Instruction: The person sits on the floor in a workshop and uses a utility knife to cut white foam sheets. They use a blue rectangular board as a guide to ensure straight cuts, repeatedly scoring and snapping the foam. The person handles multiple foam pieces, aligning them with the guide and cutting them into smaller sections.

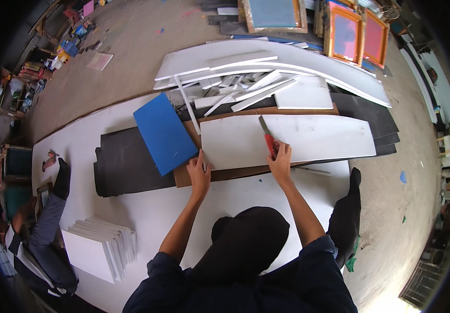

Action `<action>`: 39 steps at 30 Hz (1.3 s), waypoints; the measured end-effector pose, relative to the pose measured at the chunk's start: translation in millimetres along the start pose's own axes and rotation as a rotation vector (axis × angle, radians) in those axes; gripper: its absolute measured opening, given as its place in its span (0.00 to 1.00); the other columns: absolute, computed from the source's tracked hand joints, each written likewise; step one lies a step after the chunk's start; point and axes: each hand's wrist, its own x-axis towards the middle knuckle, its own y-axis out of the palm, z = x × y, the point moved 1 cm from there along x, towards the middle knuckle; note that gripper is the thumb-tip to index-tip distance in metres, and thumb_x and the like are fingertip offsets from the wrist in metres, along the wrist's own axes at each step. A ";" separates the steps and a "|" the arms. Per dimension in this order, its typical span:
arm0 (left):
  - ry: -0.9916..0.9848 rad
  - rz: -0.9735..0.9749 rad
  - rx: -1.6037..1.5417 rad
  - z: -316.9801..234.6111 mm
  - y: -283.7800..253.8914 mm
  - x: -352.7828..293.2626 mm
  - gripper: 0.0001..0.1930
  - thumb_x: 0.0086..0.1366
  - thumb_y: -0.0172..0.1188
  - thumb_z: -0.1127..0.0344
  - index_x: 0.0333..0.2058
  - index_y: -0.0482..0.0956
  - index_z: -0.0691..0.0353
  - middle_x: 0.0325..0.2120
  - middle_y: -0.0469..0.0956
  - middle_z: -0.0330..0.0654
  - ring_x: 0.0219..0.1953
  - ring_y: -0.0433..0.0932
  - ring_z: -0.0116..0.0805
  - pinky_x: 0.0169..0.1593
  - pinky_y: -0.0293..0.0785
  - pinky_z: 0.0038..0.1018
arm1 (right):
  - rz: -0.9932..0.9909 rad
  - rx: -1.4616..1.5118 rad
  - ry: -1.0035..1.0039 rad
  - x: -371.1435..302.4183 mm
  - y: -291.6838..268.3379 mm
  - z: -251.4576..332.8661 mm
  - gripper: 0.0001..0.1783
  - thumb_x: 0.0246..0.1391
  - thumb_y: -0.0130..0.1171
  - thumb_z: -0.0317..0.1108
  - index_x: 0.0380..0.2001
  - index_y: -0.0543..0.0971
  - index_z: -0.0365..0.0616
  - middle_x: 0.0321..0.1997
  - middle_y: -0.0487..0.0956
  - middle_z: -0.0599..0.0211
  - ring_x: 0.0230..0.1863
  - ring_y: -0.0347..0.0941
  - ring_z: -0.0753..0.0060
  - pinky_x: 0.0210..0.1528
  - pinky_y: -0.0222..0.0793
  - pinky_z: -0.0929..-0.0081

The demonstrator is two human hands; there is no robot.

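Observation:
My right hand (281,160) is closed around the red handle of a cutter knife (270,144). Its grey blade points away from me, over a long white board (308,136) whose right side is slightly curved. At that board's near left corner is my left hand (200,175), its fingers stretched out and touching the edge. Just left of those fingers, a blue rectangular sheet (165,134) lies at a slant. Beneath the white board are a brown sheet (183,179) and dark grey sheets (126,167).
White offcuts (235,86) lie piled beyond the board, beside a small white panel (303,94). A stack of white panels (92,249) stands at lower left. Another person (45,240) sits at far left, near a red-handled tool (51,159). Framed screens (346,34) lean at upper right.

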 end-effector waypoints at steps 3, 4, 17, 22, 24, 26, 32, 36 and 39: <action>-0.090 -0.232 0.165 -0.7 -23.7 0.6 0.30 0.54 0.60 0.60 0.54 0.60 0.58 0.53 0.53 0.48 0.55 0.50 0.49 0.54 0.50 0.46 | -0.025 -0.131 0.009 0.2 7.8 8.4 0.27 0.38 0.54 0.25 0.47 0.64 0.41 0.43 0.64 0.53 0.46 0.60 0.50 0.49 0.56 0.57; -0.190 -0.350 0.177 11.1 -30.1 4.9 0.31 0.54 0.60 0.59 0.55 0.59 0.58 0.53 0.53 0.49 0.54 0.51 0.49 0.54 0.50 0.45 | -0.031 -0.172 0.010 -0.7 12.1 11.6 0.28 0.38 0.55 0.26 0.48 0.64 0.42 0.43 0.64 0.54 0.47 0.60 0.51 0.49 0.56 0.57; -0.631 -0.520 0.193 53.1 -55.3 39.4 0.45 0.43 0.68 0.45 0.54 0.57 0.64 0.48 0.57 0.51 0.51 0.55 0.49 0.51 0.55 0.42 | -0.032 -0.518 0.027 -4.6 27.4 20.3 0.30 0.44 0.55 0.37 0.52 0.61 0.44 0.47 0.62 0.57 0.47 0.59 0.56 0.45 0.54 0.63; -0.071 -0.754 -0.518 51.5 -70.9 37.0 0.27 0.56 0.61 0.61 0.50 0.63 0.66 0.43 0.65 0.46 0.45 0.66 0.35 0.50 0.63 0.30 | -0.086 -0.443 0.040 1.6 27.9 25.1 0.25 0.48 0.51 0.31 0.52 0.61 0.44 0.48 0.62 0.56 0.48 0.59 0.56 0.46 0.55 0.60; -0.040 -0.787 -0.761 37.8 -85.3 33.9 0.20 0.60 0.56 0.66 0.49 0.64 0.67 0.40 0.69 0.44 0.41 0.70 0.29 0.47 0.66 0.24 | -0.138 -0.430 0.030 6.3 21.1 16.2 0.24 0.48 0.51 0.29 0.50 0.63 0.41 0.44 0.64 0.53 0.47 0.61 0.53 0.48 0.57 0.57; -0.059 -0.747 -0.915 41.3 -90.5 35.6 0.19 0.61 0.55 0.66 0.49 0.65 0.67 0.38 0.71 0.42 0.36 0.71 0.27 0.43 0.68 0.21 | -0.145 -0.486 0.103 16.2 9.9 -8.9 0.23 0.48 0.51 0.30 0.49 0.64 0.40 0.42 0.66 0.51 0.46 0.62 0.51 0.48 0.58 0.57; -0.053 -0.438 -0.815 15.7 -61.5 61.7 0.23 0.59 0.58 0.64 0.50 0.62 0.63 0.35 0.71 0.42 0.35 0.70 0.25 0.39 0.67 0.19 | -0.299 -0.609 0.371 42.2 -40.7 -72.7 0.20 0.49 0.52 0.33 0.47 0.66 0.45 0.43 0.67 0.52 0.44 0.63 0.49 0.48 0.57 0.55; -0.099 -0.026 -0.805 -21.2 -17.7 84.0 0.25 0.58 0.59 0.64 0.51 0.61 0.64 0.34 0.71 0.42 0.32 0.70 0.25 0.36 0.66 0.19 | -0.276 -0.321 0.226 54.8 -47.3 -81.3 0.20 0.51 0.53 0.33 0.48 0.66 0.41 0.44 0.67 0.53 0.46 0.63 0.54 0.49 0.58 0.60; -0.096 -0.058 -0.563 -22.9 -2.7 90.7 0.27 0.57 0.59 0.63 0.52 0.59 0.65 0.36 0.70 0.46 0.32 0.70 0.29 0.38 0.68 0.22 | -0.045 0.171 0.310 58.2 -18.5 -34.8 0.22 0.53 0.53 0.35 0.50 0.64 0.40 0.46 0.68 0.54 0.48 0.63 0.59 0.50 0.58 0.65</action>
